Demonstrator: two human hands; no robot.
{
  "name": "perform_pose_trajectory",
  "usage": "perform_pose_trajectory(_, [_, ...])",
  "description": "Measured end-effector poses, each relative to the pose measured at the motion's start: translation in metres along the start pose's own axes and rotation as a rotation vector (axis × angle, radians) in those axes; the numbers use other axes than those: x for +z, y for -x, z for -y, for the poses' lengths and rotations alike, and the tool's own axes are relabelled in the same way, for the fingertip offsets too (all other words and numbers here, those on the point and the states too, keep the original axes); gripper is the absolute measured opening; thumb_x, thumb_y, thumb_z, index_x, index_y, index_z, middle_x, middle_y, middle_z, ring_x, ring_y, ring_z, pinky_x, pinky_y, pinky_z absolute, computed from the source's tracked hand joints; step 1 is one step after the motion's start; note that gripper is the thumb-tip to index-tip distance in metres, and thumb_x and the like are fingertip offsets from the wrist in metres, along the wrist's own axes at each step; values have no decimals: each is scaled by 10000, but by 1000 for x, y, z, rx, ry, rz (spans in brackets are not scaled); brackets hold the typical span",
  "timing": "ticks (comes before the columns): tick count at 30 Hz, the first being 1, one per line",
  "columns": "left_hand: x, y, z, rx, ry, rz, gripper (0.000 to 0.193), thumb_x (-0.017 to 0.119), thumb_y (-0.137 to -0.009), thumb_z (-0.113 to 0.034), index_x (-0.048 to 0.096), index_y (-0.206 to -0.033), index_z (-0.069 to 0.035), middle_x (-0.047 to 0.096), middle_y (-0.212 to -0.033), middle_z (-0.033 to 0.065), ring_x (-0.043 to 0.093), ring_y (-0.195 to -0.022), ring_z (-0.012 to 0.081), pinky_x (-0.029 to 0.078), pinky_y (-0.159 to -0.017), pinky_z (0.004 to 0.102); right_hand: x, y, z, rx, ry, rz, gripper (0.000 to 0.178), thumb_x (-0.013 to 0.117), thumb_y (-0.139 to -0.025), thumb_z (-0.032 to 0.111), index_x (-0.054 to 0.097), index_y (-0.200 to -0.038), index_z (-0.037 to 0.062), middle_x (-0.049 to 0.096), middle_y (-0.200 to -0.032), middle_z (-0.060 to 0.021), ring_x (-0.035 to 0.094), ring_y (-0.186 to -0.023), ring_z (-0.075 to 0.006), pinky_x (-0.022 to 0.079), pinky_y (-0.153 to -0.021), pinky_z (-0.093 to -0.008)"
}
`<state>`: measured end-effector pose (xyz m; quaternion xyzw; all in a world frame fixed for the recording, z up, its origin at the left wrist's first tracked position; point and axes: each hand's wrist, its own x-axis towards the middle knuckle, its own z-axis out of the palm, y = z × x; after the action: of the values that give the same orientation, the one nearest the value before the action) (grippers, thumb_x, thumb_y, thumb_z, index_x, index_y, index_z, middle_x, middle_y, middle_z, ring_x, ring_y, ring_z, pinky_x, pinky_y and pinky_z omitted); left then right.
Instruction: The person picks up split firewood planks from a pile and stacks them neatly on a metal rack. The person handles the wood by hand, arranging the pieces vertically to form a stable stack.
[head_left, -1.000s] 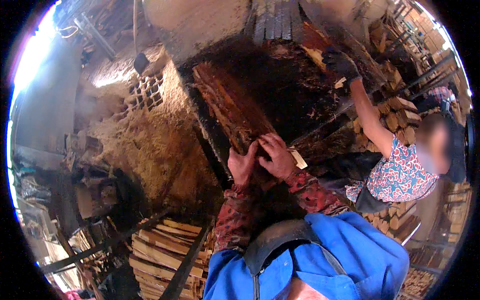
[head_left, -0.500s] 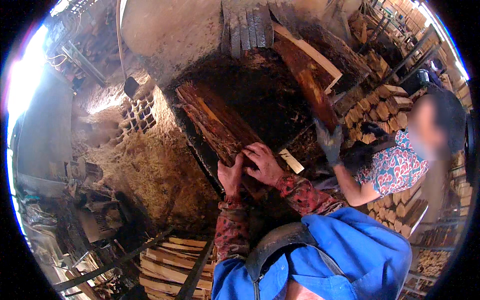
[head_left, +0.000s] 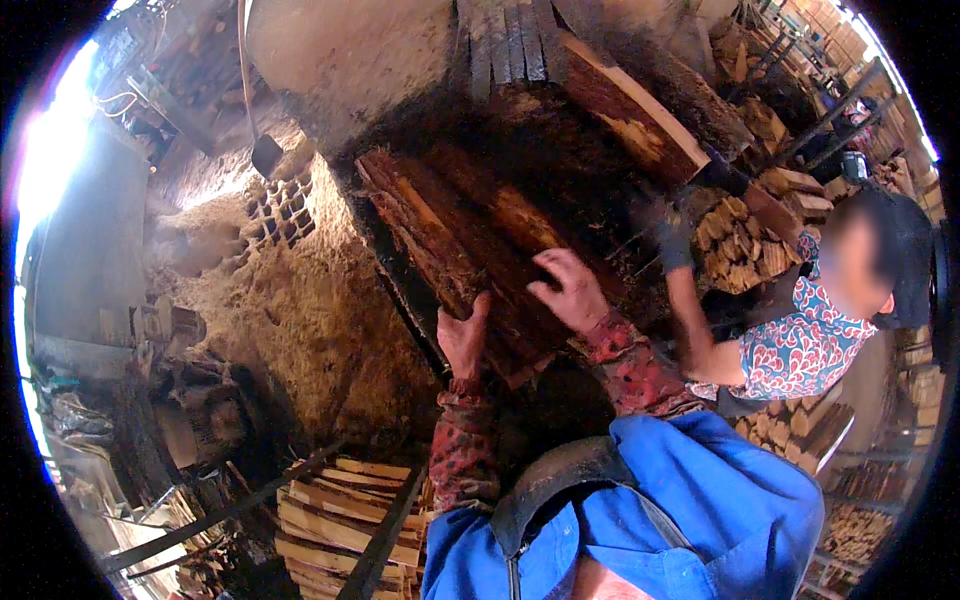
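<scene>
A bark-covered wood slab (head_left: 415, 225) slants across the dark machine bed, its near end at my left hand (head_left: 463, 335). That hand is closed around the end, thumb up along it. Beside this slab, to the right, a second dark slab (head_left: 525, 220) with an orange-brown bare patch lies almost parallel. My right hand (head_left: 572, 290) is over the near part of the second slab, fingers spread and holding nothing; whether it touches the wood I cannot tell. A co-worker's gloved hand (head_left: 672, 240), blurred, is farther right.
Dark hanging strips (head_left: 510, 45) form a curtain at the bed's far end. Another slab (head_left: 640, 110) with a pale sawn edge lies at the far right. The co-worker (head_left: 800, 330) stands close on the right, by stacked wood (head_left: 735, 240). Sawdust (head_left: 300, 330) is heaped left.
My right hand has let go of the first slab and moved right, opening. The second slab now lies beside the first, and the co-worker's gloved hand is off it. The small pale offcut is out of sight.
</scene>
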<state>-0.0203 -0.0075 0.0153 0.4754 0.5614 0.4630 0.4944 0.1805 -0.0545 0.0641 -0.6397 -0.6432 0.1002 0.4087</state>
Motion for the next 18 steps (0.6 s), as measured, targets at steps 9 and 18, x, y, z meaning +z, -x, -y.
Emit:
perform_pose_trajectory(9, [-4,-8,49,0,-10,-28,856,797,-740,-493,525,-1221,160,655,-1149,232,624,-1076,343,476,-906,432,-11,27,-76,237,447,222,707,783,-746,263,494,-1362,71,341,-1392,-174,320,-1294,-404,347,-1060,-543])
perform_pose_trajectory(18, [-7,-9,61,19,-197,-51,1066,751,-728,-622,417,-1309,207,585,-1221,322,581,-1137,430,469,-958,468,-42,14,-78,202,96,245,714,777,-698,226,532,-1343,42,549,-1239,-181,533,-1145,-364,426,-1029,-403])
